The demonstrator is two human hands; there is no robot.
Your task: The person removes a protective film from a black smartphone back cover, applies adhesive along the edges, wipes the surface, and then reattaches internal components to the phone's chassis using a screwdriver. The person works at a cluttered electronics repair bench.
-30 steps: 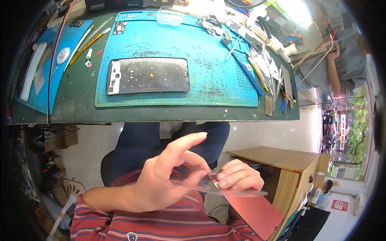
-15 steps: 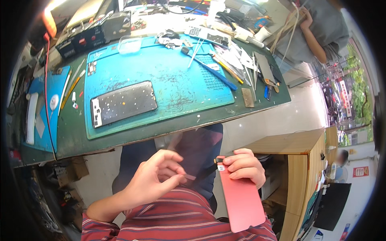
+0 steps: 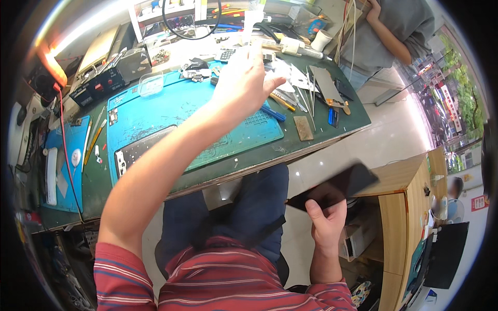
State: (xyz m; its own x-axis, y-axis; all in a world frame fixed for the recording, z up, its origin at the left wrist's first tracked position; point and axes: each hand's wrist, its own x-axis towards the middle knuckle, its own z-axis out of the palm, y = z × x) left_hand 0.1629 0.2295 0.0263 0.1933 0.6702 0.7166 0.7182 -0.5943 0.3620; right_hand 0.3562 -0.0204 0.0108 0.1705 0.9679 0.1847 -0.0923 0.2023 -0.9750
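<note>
My left hand (image 3: pixel 244 83) reaches across the workbench, thumb spread and fingers extended, open above the cluster of small parts and tools, its fingertips washed out by glare. My right hand (image 3: pixel 327 225) is closed on a dark phone panel (image 3: pixel 342 184), held tilted beside the bench's front edge, thumb on its face. My left forearm partly hides the black phone housing (image 3: pixel 142 147) lying on the blue mat (image 3: pixel 166 103). A blue-handled tool (image 3: pixel 272 113) lies below my left hand.
A clear plastic box (image 3: pixel 150 83), a black instrument (image 3: pixel 98 88), a red cable (image 3: pixel 62 129) and a second blue mat (image 3: pixel 70 181) are on the bench (image 3: pixel 197 179). Another person in grey (image 3: pixel 394 36) stands at the back right. A wooden cabinet (image 3: pixel 391 233) is at my right.
My left hand has risen from near my lap to over the bench. My right hand has turned the panel from its pink side to a dark face.
</note>
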